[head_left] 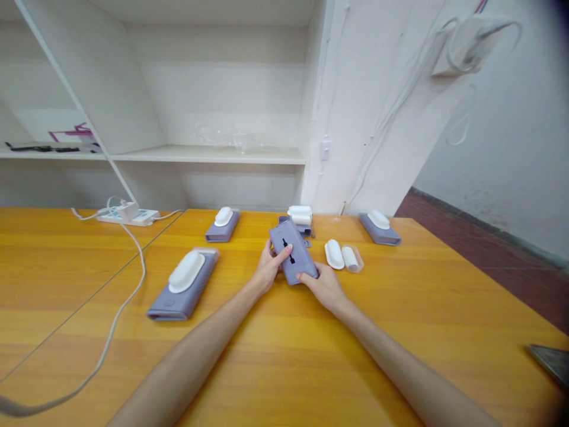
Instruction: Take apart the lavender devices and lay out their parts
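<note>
I've got a power strip (pixel 144 219) on the worktop (pixel 284 367), back left, white cable (pixel 143 267) trailing toward me. Shelf (pixel 213 155) behind: clear plastic (pixel 241 141), pink item (pixel 84 131). Wall switch (pixel 325 150) ahead, wired white box (pixel 462 52) upper right.

Left hand (pixel 267 268), right hand (pixel 326 287), purple case (pixel 303 256) held between (black mark (pixel 288 251) showing), wooden table (pixel 275 367)

1. Purple-grey cases (pixel 300 254): five; three along the table's (pixel 284 362) far edge, one nearer its front edge, one held.
2. White oval pieces (pixel 333 254): four distinct; the middle far case carries more, overlapping.
3. White cylinder (pixel 349 257): one.
4. Power strip (pixel 144 218): one, far edge.
5. Hands: two, left hand (pixel 268 268) and right hand (pixel 326 287).
</note>
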